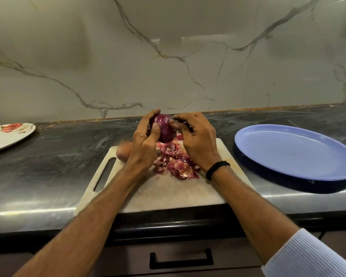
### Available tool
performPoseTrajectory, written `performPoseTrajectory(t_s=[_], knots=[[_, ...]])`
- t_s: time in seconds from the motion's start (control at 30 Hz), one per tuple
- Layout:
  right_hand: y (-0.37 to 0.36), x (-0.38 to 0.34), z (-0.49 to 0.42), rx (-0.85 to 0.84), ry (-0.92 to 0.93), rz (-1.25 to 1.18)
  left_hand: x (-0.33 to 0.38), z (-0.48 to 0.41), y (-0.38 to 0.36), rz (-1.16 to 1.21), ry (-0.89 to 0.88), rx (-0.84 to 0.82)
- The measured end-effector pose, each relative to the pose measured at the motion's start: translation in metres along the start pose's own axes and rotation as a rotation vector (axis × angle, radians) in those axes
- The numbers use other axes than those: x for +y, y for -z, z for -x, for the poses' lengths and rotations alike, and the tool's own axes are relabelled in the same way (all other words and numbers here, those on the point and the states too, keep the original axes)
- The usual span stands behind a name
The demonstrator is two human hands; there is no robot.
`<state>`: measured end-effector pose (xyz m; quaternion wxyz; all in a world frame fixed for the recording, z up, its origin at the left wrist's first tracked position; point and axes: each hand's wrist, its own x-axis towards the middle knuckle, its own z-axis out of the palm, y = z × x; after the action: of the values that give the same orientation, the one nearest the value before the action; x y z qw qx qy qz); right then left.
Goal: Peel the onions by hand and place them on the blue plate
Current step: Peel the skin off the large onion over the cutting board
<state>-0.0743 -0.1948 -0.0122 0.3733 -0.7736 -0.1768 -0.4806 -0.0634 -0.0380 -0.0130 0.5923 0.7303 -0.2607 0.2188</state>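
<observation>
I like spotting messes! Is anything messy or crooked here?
Yes. The cutting board lies crooked, its near edge right at the countertop's front. Loose onion skins lie heaped on it, under the red onion that the left hand grips.

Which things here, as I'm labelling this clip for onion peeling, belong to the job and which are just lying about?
Job: red onion, gripped by the left hand and pinched at its end by the right hand; peel pile; cutting board; blue plate, nothing on it yet.
Lying about: flowered white plate at far left; drawer handle below the counter.
</observation>
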Motion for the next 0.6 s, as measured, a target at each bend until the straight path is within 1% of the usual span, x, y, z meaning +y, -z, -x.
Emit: performPoseTrajectory(t_s=[0.13, 0.23, 0.37, 0.47, 0.53, 0.6], knots=[[-0.001, 0.0, 0.001, 0.014, 0.011, -0.008, 0.004, 0.002, -0.002, 0.003, 0.012, -0.027], [-0.003, -0.001, 0.002, 0.049, 0.019, 0.015, 0.006, 0.003, -0.005, 0.064, 0.047, -0.027], [-0.003, -0.003, 0.001, 0.091, -0.021, 0.01, 0.002, 0.0, -0.005, 0.114, 0.081, 0.035], [-0.003, 0.0, 0.002, 0.032, -0.081, -0.033, 0.0, -0.002, -0.004, 0.074, 0.075, 0.076], [-0.003, 0.0, 0.002, -0.023, -0.158, -0.081, -0.002, -0.003, -0.003, 0.047, 0.065, 0.077], [-0.004, -0.001, 0.001, -0.035, -0.225, -0.119, -0.005, -0.004, -0.002, 0.016, 0.054, 0.061]])
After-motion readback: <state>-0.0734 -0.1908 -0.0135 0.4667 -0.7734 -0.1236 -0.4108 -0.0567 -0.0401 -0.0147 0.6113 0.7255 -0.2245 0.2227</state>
